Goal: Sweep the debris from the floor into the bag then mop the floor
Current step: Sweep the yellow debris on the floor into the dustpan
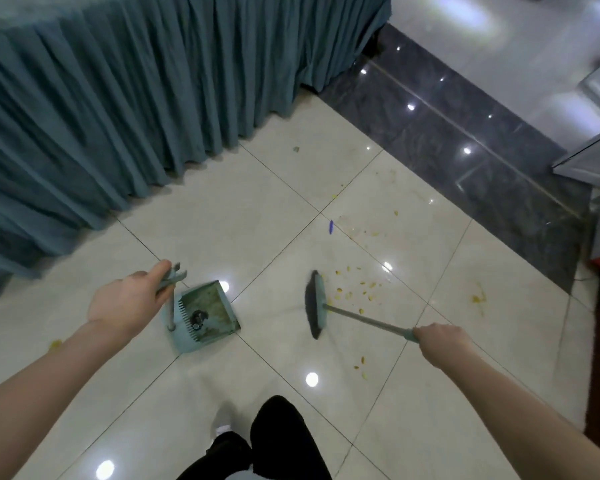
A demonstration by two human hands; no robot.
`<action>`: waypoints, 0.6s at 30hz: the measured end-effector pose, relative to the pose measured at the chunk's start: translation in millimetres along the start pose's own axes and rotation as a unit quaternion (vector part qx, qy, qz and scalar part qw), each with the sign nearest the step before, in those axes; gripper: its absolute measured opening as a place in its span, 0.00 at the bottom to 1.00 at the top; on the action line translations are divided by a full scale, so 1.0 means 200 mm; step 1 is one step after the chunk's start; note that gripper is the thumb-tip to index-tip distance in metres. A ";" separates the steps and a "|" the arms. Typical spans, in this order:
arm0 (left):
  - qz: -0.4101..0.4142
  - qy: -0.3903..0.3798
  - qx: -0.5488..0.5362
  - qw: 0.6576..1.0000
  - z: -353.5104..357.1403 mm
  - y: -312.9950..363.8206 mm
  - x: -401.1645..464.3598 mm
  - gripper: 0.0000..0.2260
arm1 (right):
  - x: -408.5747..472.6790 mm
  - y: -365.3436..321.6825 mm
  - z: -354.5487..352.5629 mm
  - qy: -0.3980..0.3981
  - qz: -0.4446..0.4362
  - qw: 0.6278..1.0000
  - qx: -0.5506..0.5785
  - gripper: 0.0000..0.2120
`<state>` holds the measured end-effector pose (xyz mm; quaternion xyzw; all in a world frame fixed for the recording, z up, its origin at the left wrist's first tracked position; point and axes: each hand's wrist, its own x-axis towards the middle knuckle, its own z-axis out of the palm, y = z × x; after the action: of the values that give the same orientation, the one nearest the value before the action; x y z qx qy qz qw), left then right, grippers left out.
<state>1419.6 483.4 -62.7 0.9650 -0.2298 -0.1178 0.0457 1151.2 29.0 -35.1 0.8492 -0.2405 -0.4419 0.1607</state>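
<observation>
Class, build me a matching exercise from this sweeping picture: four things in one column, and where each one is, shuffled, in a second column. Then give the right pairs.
Things
1. dustpan
2. broom
3. yellow crumbs
4. blue scrap

Places
A. lying alone on the tile near the grout crossing
B. scattered to the right of the broom head
C. its handle held by the left hand
D. its handle held by the right hand

Pairs: 1-C, 2-D, 3-B, 4-A
</observation>
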 end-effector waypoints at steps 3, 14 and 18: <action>0.014 0.000 -0.011 1.000 -0.02 0.05 0.18 0.11 | 0.09 0.08 -0.08 0.013 0.019 1.000 0.009 0.21; 0.009 0.032 0.026 0.999 -0.26 0.50 0.81 0.14 | 0.86 0.42 -0.53 0.037 0.026 0.969 0.243 0.16; -0.009 0.026 0.032 0.999 -0.35 0.78 1.06 0.14 | 1.20 0.41 -0.71 0.026 0.015 0.954 0.297 0.13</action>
<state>1553.0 250.2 -17.3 0.9707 -0.2237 -0.0851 0.0195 1365.2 -164.1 -78.1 0.8658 -0.3697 -0.3260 -0.0864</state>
